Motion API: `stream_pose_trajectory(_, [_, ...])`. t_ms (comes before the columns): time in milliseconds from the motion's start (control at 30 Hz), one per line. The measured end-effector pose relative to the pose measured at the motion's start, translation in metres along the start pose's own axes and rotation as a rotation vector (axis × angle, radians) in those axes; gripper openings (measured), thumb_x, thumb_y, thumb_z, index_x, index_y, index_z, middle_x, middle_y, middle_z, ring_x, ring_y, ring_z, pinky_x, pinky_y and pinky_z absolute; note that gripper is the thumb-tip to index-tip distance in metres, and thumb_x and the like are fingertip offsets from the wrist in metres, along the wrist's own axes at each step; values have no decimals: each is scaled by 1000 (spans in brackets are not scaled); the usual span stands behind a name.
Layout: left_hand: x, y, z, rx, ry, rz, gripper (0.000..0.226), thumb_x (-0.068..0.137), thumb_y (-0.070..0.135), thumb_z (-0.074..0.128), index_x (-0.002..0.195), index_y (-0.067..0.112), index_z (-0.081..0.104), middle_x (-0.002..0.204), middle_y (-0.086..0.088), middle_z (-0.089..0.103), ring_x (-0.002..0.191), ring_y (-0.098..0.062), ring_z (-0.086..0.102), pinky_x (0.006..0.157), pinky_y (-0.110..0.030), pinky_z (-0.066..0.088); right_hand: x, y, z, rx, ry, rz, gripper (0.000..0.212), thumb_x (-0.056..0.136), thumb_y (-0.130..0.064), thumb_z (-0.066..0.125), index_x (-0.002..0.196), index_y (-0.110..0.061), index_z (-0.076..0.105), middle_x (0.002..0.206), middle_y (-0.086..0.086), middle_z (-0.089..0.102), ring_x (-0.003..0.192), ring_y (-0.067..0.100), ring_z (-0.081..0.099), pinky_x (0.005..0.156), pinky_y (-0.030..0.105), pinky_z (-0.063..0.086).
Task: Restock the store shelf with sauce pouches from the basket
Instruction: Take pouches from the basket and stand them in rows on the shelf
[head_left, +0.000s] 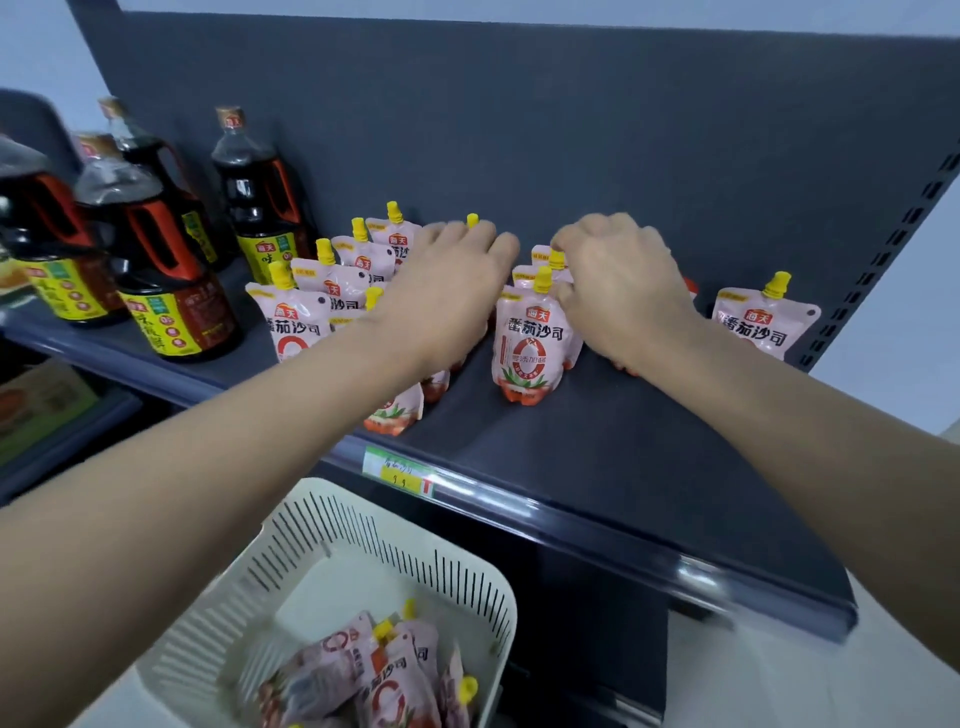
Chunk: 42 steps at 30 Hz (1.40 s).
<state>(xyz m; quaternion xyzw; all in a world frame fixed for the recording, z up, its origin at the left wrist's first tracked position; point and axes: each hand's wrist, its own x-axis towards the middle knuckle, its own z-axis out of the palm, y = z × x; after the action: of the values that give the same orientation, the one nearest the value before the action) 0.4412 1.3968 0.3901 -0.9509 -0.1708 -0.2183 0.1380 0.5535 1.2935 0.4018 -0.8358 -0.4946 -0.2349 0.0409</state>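
Pink sauce pouches with yellow caps stand in rows on the dark shelf. My left hand reaches over the left rows, its fingers curled down over a pouch whose cap pokes up past the knuckles. My right hand pinches the top of a pouch just behind the front pouch of the middle row. One more pouch stands alone at the right. Below, the cream slotted basket holds several loose pouches.
Dark soy sauce bottles with red handles crowd the shelf's left end. A green and yellow price tag sits on the shelf's front rail. The shelf's dark back panel rises behind the pouches. Lower shelves show at far left.
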Motion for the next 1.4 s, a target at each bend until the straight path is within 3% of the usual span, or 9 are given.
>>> stream_pose_trajectory(167, [-59, -11, -18, 215, 116, 164, 29, 69, 4, 42, 90, 2, 61, 78, -15, 64, 71, -36, 63, 75, -37, 51, -33, -43, -17, -61, -12, -79, 31, 87, -11, 56, 119, -9, 53, 119, 11, 56, 113, 32, 48, 87, 40, 37])
stream_pose_trajectory(367, [-146, -25, 10, 202, -93, 160, 42, 52, 3, 73, 92, 3, 62, 79, -14, 63, 70, -35, 63, 76, -40, 51, -85, -107, 1, 74, -221, -165, 26, 89, -11, 56, 115, -6, 55, 120, 14, 56, 116, 33, 48, 93, 41, 37])
stream_pose_trajectory(600, [-226, -36, 61, -56, -590, 93, 45, 88, 24, 57, 129, 14, 42, 126, -7, 52, 118, -29, 50, 99, -39, 36, -141, -156, 68, 126, -543, -118, 17, 89, -17, 55, 103, -8, 57, 108, 13, 62, 100, 33, 58, 71, 34, 35])
stream_pose_trajectory(867, [-285, -30, 118, -574, -1110, -115, 44, 81, 21, 69, 122, 16, 53, 126, -5, 57, 102, -20, 52, 90, -33, 41, -194, -174, 140, 151, -951, -5, 13, 85, -17, 55, 79, -9, 47, 83, 4, 49, 80, 26, 52, 67, 30, 41])
stream_pose_trajectory(967, [-295, -24, 134, -558, -1267, -81, 51, 77, 25, 73, 123, 15, 53, 128, -4, 54, 95, -15, 46, 85, -29, 38, -210, -175, 158, 141, -1066, 5, 26, 83, -22, 60, 65, -12, 44, 69, -1, 47, 76, 24, 53, 66, 28, 39])
stream_pose_trajectory(1067, [-301, -16, 148, -452, -1359, 1, 52, 82, 22, 68, 128, 8, 51, 127, -6, 55, 87, -14, 55, 74, -19, 42, -221, -175, 173, 102, -1108, -33, 15, 81, -24, 63, 82, -14, 53, 66, -3, 44, 76, 23, 50, 69, 30, 36])
stream_pose_trajectory(1167, [-306, -11, 169, -388, -1379, 5, 48, 84, 15, 65, 129, 9, 52, 123, -5, 58, 105, -21, 57, 76, -21, 43, -227, -175, 188, 40, -1101, -95, 20, 80, -19, 63, 100, -14, 59, 65, -3, 41, 76, 22, 47, 74, 32, 32])
stream_pose_trajectory(1267, [-309, -12, 185, -382, -1400, -59, 26, 87, 11, 59, 112, 6, 62, 104, -6, 64, 78, -20, 59, 55, -19, 45, -231, -177, 198, 23, -1048, -134, 3, 85, -12, 54, 87, -13, 52, 64, -3, 38, 73, 19, 44, 77, 35, 33])
stream_pose_trajectory(1400, [-304, -14, 197, -360, -1309, -129, 11, 84, 2, 55, 74, 1, 62, 61, -3, 46, 53, -16, 44, 45, -21, 35, -227, -181, 206, 132, -964, -76, 34, 85, 5, 46, 59, -12, 33, 62, 0, 36, 55, 15, 38, 65, 32, 37])
